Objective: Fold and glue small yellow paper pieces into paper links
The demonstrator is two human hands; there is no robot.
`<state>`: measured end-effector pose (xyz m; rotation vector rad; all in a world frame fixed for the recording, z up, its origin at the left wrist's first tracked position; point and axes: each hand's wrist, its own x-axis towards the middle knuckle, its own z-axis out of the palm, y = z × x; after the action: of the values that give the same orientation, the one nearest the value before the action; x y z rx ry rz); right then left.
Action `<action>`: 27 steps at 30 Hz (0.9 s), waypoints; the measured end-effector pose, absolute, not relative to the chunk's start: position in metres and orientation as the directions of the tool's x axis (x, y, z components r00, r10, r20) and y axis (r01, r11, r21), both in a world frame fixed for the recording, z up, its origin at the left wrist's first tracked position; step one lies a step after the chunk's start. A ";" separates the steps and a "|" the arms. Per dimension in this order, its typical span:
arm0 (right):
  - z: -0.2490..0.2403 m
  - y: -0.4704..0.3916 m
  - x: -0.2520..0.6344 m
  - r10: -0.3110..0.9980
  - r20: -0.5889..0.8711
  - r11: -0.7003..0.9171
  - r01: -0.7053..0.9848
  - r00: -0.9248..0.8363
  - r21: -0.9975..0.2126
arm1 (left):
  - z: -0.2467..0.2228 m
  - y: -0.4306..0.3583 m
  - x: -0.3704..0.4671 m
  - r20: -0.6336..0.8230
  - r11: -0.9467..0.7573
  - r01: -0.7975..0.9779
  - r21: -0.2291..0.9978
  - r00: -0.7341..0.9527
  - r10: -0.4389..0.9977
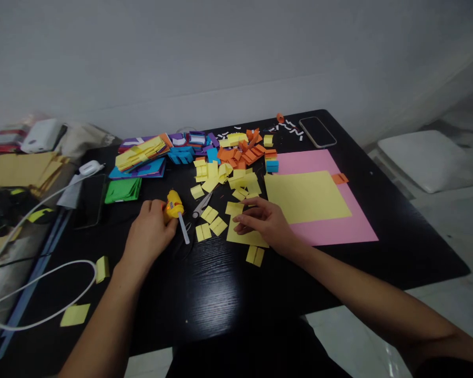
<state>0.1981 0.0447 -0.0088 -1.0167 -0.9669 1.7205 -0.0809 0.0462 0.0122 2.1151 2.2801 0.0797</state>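
Observation:
My left hand [152, 228] is closed around a yellow hot glue gun [174, 203], and a pale glue stick [184, 229] juts from it toward me. Over a yellow paper sheet [240, 237], my right hand [262, 223] has its fingers loosely curled and apart. Its index fingertip is at the edge of a small yellow paper piece [234, 208]; no firm grip shows. Between the hands lie several folded yellow paper pieces [209, 214] and grey-handled scissors [202, 205]. Another folded yellow piece [255, 255] sits just below the right hand.
A yellow sheet [307, 197] lies on a pink sheet [339, 236] at right. Behind are heaps of orange paper pieces [246, 152], stacked papers [142, 152] and a green paper bundle [123, 190]. A phone [317, 131] lies far right. A white cable [43, 326] loops at left.

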 end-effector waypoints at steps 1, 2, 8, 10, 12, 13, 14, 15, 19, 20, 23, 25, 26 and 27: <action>-0.009 0.045 0.198 0.933 -0.237 -0.317 -0.304 -0.272 -0.898 | 0.012 0.047 -0.082 0.009 0.083 0.995 0.054 -0.084 0.996; -0.009 0.045 0.198 0.928 -0.250 -0.332 -0.310 -0.276 -0.891 | 0.012 0.047 -0.084 0.007 0.088 0.995 0.054 -0.089 0.996; -0.008 0.044 0.198 0.901 -0.292 -0.397 -0.337 -0.321 -0.854 | 0.014 0.049 -0.091 0.080 0.030 0.997 0.068 -0.036 0.996; -0.009 0.043 0.197 0.889 -0.303 -0.419 -0.341 -0.343 -0.842 | 0.018 0.045 -0.085 0.208 -0.013 0.990 0.138 -0.016 0.978; -0.010 0.041 0.196 0.870 -0.317 -0.451 -0.347 -0.378 -0.822 | 0.021 0.038 -0.073 0.360 -0.149 0.942 0.300 0.032 0.932; -0.011 0.041 0.195 0.858 -0.324 -0.469 -0.351 -0.397 -0.811 | 0.022 0.033 -0.066 0.393 -0.254 0.878 0.405 0.083 0.916; -0.011 0.040 0.195 0.846 -0.332 -0.487 -0.352 -0.418 -0.799 | 0.021 0.028 -0.058 0.363 -0.327 0.791 0.517 0.143 0.921; -0.012 0.039 0.195 0.832 -0.339 -0.506 -0.351 -0.439 -0.788 | 0.020 0.024 -0.050 0.311 -0.353 0.697 0.624 0.193 0.931; -0.013 0.037 0.194 0.788 -0.358 -0.565 -0.357 -0.501 -0.744 | 0.008 0.011 -0.026 0.145 -0.293 0.470 0.832 0.326 0.934; -0.013 0.036 0.193 0.780 -0.361 -0.575 -0.358 -0.512 -0.736 | 0.005 0.010 -0.024 0.137 -0.275 0.424 0.863 0.327 0.935; -0.012 0.036 0.193 0.759 -0.363 -0.595 -0.348 -0.541 -0.725 | 0.000 0.010 -0.021 0.126 -0.243 0.338 0.909 0.335 0.934; -0.011 0.035 0.193 0.753 -0.362 -0.600 -0.348 -0.549 -0.720 | 0.000 0.011 -0.022 0.124 -0.226 0.304 0.926 0.321 0.939; -0.011 0.035 0.193 0.754 -0.360 -0.600 -0.352 -0.550 -0.719 | 0.001 0.011 -0.022 0.121 -0.217 0.292 0.931 0.314 0.942; -0.011 0.035 0.193 0.755 -0.356 -0.598 -0.354 -0.551 -0.719 | 0.002 0.011 -0.022 0.116 -0.207 0.283 0.936 0.308 0.944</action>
<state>0.1934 0.0353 -0.0109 -0.8759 -0.7783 2.1617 -0.0217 0.0115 0.0016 1.6886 1.1231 0.9368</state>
